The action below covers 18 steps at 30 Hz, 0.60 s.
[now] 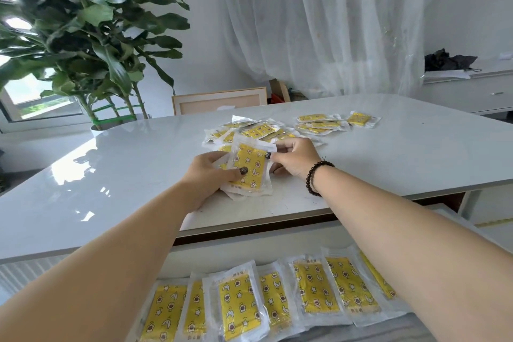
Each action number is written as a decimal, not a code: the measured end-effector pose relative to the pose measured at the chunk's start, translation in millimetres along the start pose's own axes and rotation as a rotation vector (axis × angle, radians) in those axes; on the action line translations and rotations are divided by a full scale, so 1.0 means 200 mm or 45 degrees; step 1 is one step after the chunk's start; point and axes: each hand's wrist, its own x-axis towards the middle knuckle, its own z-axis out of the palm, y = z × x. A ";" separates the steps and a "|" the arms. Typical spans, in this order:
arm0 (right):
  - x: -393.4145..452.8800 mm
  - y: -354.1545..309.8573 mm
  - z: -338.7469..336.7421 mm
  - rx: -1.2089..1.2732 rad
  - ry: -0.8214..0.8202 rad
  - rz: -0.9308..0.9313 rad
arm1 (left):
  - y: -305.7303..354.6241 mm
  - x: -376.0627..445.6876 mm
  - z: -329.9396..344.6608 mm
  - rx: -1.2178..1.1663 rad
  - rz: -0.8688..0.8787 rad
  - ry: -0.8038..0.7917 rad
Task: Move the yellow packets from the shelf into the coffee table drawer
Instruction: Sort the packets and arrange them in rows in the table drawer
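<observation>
On the white desk point(138, 175), both hands hold one yellow packet point(249, 168). Left hand point(211, 175) grips its near left edge, thumb curled over the front; right hand point(294, 157) pinches its far right corner. Packet long axis runs away from the viewer, far end raised and tilted. Behind it, loose packets point(258, 130) lie heaped, with a smaller group point(327, 122) to the right. Below the desk edge, the open drawer point(249, 253) holds a row of packets point(277, 297), long axes likewise pointing away.
</observation>
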 end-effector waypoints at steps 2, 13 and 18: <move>0.00 0.00 0.01 0.061 0.055 -0.005 | 0.00 0.00 0.00 -0.078 0.033 0.060; 0.02 0.04 0.05 -0.147 -0.028 -0.061 | 0.00 0.01 0.07 -0.134 0.214 0.199; 0.01 0.04 0.05 -0.086 -0.058 -0.114 | 0.00 0.01 0.12 -0.060 0.303 0.264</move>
